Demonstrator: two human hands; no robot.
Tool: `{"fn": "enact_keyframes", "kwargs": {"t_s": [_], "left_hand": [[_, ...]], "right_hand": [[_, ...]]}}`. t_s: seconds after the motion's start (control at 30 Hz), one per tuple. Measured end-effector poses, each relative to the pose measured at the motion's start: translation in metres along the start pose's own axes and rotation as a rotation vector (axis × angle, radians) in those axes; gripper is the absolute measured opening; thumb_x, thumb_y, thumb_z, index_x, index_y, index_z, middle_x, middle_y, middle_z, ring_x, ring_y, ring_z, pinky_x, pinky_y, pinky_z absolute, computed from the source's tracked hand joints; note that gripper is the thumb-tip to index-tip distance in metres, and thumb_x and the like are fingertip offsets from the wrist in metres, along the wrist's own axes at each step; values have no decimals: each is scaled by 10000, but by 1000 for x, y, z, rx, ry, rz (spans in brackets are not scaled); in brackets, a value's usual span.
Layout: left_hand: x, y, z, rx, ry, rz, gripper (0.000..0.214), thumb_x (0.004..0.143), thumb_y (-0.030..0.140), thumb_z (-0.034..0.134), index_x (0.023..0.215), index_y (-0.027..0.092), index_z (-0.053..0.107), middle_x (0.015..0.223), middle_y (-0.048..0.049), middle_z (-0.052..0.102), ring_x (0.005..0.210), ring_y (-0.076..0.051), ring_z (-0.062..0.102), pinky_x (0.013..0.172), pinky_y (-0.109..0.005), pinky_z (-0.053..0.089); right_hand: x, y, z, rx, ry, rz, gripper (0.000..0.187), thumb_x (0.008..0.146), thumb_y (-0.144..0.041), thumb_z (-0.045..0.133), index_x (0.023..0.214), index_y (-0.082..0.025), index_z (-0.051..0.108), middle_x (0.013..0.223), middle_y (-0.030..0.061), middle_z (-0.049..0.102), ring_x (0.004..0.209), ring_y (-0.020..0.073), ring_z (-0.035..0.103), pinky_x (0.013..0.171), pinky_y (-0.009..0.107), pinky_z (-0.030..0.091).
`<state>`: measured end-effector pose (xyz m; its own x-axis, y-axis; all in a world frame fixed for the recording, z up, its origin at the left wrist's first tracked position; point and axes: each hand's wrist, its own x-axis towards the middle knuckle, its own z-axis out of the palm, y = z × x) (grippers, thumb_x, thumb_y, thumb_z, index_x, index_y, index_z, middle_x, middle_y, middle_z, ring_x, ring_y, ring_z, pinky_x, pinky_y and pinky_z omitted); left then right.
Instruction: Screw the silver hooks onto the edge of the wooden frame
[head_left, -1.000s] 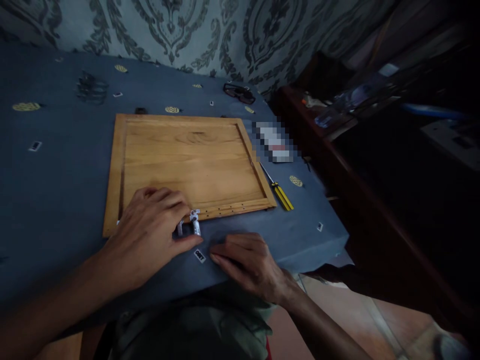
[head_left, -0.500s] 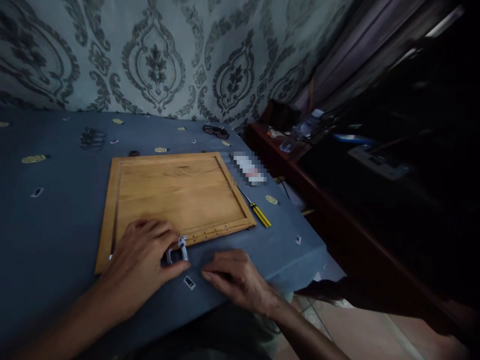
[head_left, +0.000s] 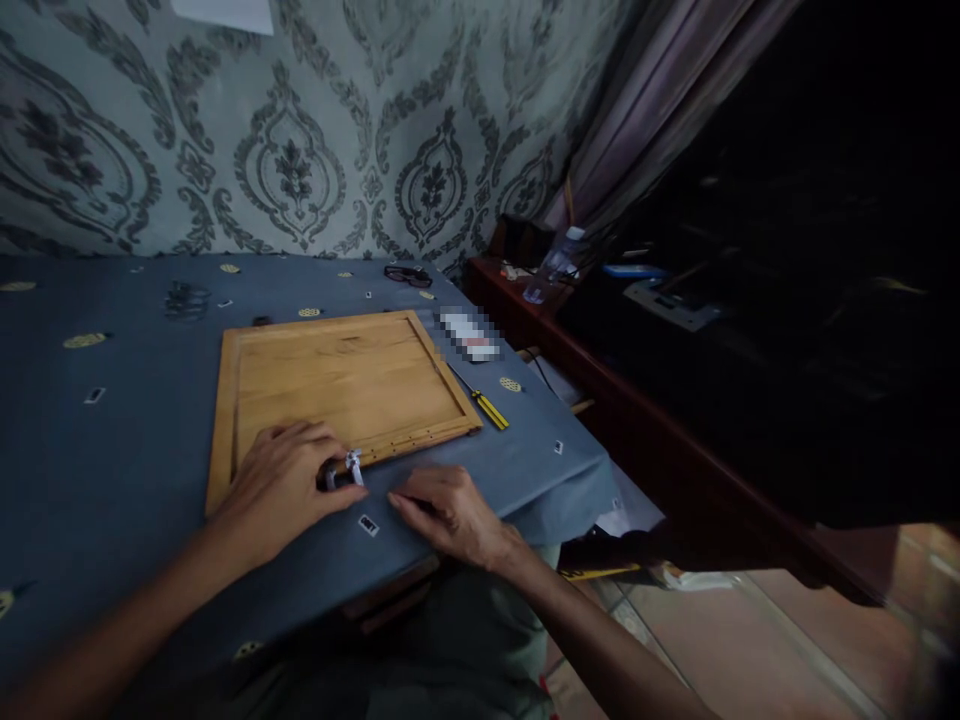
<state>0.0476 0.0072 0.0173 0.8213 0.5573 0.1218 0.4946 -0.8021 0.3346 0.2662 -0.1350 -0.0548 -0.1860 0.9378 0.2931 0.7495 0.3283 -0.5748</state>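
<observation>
Left hand (head_left: 289, 480) holding metal fitting (head_left: 355, 469) at edge of wooden panel (head_left: 360, 385), right hand (head_left: 446, 510) curled narrow, contents unclear, tablecloth (head_left: 525, 485) between.

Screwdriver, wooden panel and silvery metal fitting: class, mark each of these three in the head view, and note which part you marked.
Screwdriver (head_left: 491, 410): head view, on its yellow handle.
Wooden panel (head_left: 341, 385): head view, bare middle.
Metal fitting (head_left: 355, 470): head view, its right-hand arm.

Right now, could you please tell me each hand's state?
Left hand: holding the metal fitting at the edge of the wooden panel.
Right hand: closed; whether it holds anything cannot be told.
</observation>
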Motion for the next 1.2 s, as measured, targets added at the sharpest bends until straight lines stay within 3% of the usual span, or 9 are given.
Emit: {"fn": "enact_keyframes", "kwargs": {"t_s": [0.4,0.57,0.7,0.87,0.97,1.07,1.2], "left_hand": [[0,-5,4,-14,-4,-3,184,915,414,772,975,240,778,1034,-21,780,993,-271,733,918,-441,519],[0,5,-4,-14,-46,-13,192,913,393,826,977,217,789,1043,-41,794,1037,-276,729,929,-446,514],[4,8,-8,-33,-96,-71,249,877,414,887,1006,221,800,1103,-40,797,1139,-301,707,998,-470,489],[5,7,-6,-53,-93,-61,344,836,493,924,979,201,811,1053,-59,790,1089,-327,706,976,-493,476],[4,6,-5,-68,-79,-49,361,837,514,921,964,196,805,1032,-62,784,1071,-329,702,969,-498,467],[4,6,-5,-94,-82,-48,348,837,498,922,955,198,794,1022,-52,783,1055,-318,700,967,-494,462],[3,6,-5,-117,-65,-39,339,834,468,928,941,184,779,1044,-50,788,1048,-308,698,980,-497,453]], "right_hand": [[3,-2,1,-35,38,-45,244,1066,-377,673,1126,-141,697,1017,37,715,853,135,697,787,310,638],[7,-15,-11,71,104,-87,222,1081,-299,648,941,-129,680,794,-25,657,673,88,634,655,230,577],[19,-22,-23,135,157,-116,251,1105,-247,582,930,-147,731,722,-6,687,604,77,624,558,196,469],[39,-22,-36,30,211,-137,150,1070,-180,615,988,-175,741,802,8,753,688,98,715,639,205,535],[47,-12,-51,-105,295,-104,101,1036,-183,663,979,-194,746,808,8,753,690,111,713,647,220,542],[42,10,-68,-277,463,15,101,1009,-221,691,937,-203,760,782,20,735,620,120,649,592,251,510],[15,50,-84,-512,642,237,217,954,-335,685,1009,-162,805,939,136,767,760,217,704,655,342,562]]}}
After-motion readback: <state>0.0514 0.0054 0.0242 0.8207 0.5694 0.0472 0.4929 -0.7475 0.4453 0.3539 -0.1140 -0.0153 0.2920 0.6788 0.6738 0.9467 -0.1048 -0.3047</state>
